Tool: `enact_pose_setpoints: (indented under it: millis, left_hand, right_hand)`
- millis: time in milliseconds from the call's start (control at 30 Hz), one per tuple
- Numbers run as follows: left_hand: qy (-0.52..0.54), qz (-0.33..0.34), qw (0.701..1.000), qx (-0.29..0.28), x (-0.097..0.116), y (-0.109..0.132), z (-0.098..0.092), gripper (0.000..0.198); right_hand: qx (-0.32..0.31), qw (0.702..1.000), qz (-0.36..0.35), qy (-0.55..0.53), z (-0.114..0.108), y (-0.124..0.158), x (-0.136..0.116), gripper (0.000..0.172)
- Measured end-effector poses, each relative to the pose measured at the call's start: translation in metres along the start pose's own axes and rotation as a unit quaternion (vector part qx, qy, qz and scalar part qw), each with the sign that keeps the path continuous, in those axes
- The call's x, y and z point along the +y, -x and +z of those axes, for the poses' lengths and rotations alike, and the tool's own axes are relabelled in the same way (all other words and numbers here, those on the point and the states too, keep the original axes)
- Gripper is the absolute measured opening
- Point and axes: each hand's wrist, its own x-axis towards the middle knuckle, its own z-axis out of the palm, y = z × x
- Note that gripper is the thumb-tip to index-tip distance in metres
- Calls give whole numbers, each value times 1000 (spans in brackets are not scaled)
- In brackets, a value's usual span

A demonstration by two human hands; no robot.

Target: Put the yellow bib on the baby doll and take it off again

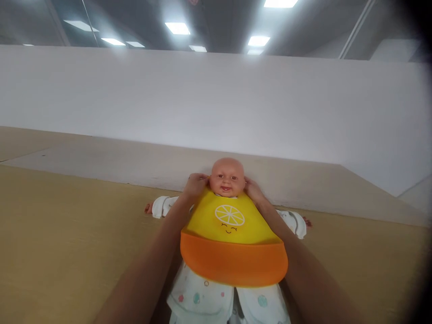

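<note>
Both bare forearms reach straight forward from the bottom edge and converge on the neck of a bald plastic baby doll (227,176) in a white spotted sleepsuit, which lies on its back with its arms out to either side. The left hand (195,184) sits at the side of the doll's head by the ear, knuckles up, fingers curled close together. The right hand (254,189) mirrors it on the other side of the neck, its fingers tucked in behind the head. Whether either hand is pinching a neck strap is hidden. A yellow soft-plastic bib (232,234) with a white citrus-slice print, a small smiling face and a deep orange catch pocket lies across the doll's chest, its top corners running up under both hands. The doll rests on a tan, matt table top (67,234); behind its head a paler board strip (135,162) meets a plain white wall (216,99), and above that, rectangular ceiling light panels (177,28) glow against a dark ceiling
</note>
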Motion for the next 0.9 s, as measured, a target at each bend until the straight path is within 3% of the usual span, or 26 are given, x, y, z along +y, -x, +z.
enact_pose_setpoints:
  millis: [533,733,900]
  left_hand:
    - [40,-49,998,-21,1,7,5,19]
    - [71,-69,995,-31,4,7,1,24]
    - [104,-78,991,-37,6,7,-2,29]
  right_hand:
    - [8,991,-34,130,-9,-11,-9,25]
    - [26,984,3,175,-19,-18,-7,17]
    - [-12,992,27,125,-25,-9,-14,19]
